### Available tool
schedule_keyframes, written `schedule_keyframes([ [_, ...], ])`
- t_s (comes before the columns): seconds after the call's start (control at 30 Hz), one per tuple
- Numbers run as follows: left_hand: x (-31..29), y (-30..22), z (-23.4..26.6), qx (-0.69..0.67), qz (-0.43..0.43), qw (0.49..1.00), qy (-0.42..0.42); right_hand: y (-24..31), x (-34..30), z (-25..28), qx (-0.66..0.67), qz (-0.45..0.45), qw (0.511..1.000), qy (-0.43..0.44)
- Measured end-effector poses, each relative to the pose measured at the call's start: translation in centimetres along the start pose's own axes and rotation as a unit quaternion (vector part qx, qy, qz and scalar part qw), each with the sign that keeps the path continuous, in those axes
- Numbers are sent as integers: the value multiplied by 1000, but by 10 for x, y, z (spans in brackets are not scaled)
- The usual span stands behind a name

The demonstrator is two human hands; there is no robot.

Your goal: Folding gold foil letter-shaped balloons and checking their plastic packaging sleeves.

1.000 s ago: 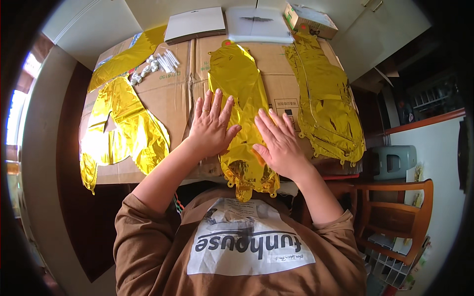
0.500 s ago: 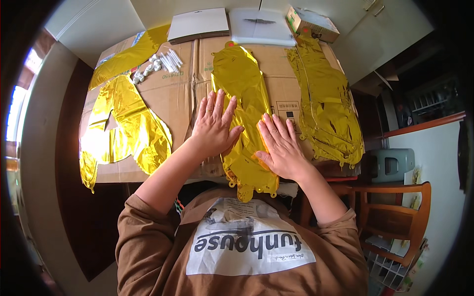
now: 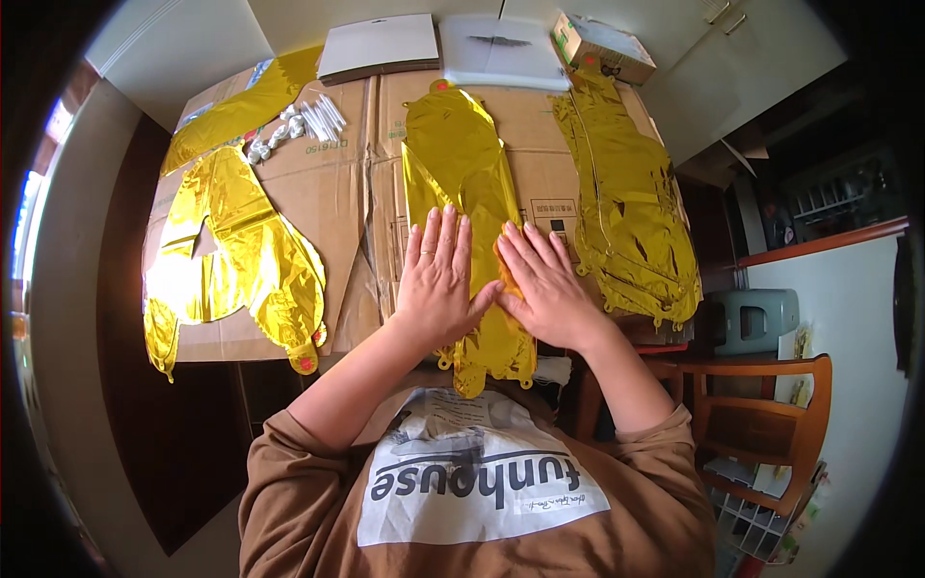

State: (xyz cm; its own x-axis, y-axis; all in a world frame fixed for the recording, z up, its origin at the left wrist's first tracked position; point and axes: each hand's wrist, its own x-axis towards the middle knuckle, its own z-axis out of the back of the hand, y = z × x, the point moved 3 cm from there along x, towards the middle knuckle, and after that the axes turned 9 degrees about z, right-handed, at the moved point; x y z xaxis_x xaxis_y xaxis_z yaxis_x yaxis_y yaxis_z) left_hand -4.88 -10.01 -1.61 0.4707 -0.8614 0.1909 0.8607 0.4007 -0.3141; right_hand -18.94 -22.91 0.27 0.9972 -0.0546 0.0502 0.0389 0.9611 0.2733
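Note:
A flat, uninflated gold foil balloon (image 3: 451,140) lies lengthwise in front of me, with its tabbed near end at the table edge. My left hand (image 3: 436,279) rests flat on its left side, fingers stretched forward. Beside it, my right hand (image 3: 547,289) lies flat along the right edge, fingers straight. The thumbs nearly meet over the foil. An orange tint shows on the foil beside the right fingers; what it is I cannot make out. Neither hand grips anything.
Cardboard (image 3: 318,207) covers the table. More gold foil balloons lie at left (image 3: 236,212), far left (image 3: 246,111) and right (image 3: 631,183). White straws (image 3: 323,118), a white-topped stack (image 3: 376,46), a clear plastic sheet (image 3: 501,63) and a box (image 3: 605,48) sit farther back. A wooden chair (image 3: 761,409) stands right.
My left hand has slid toward me and right along the foil, coming closer to my right hand. The right hand has barely moved. The whole view has shifted slightly.

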Motion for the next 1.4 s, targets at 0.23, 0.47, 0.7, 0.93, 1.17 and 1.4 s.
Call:
schedule_keyframes([
  [0.23,-1,-2,1,3,-14,1000,-5,-53,51,31,4,-21,999,-44],
  [0.47,1,-3,1,10,-9,1000,8,-81,80,11,-68,-30,996,-45],
  [0.7,1,-3,2,16,-5,1000,17,-86,80,8,-69,-25,996,-43],
  [0.93,1,-3,1,9,-12,1000,8,-88,79,9,-60,-27,997,-47],
  [1.17,1,-3,2,9,-12,1000,6,-89,81,10,-53,-41,997,-50],
  [1.4,1,-3,1,13,-10,1000,8,-90,83,12,-66,-49,996,-40],
])
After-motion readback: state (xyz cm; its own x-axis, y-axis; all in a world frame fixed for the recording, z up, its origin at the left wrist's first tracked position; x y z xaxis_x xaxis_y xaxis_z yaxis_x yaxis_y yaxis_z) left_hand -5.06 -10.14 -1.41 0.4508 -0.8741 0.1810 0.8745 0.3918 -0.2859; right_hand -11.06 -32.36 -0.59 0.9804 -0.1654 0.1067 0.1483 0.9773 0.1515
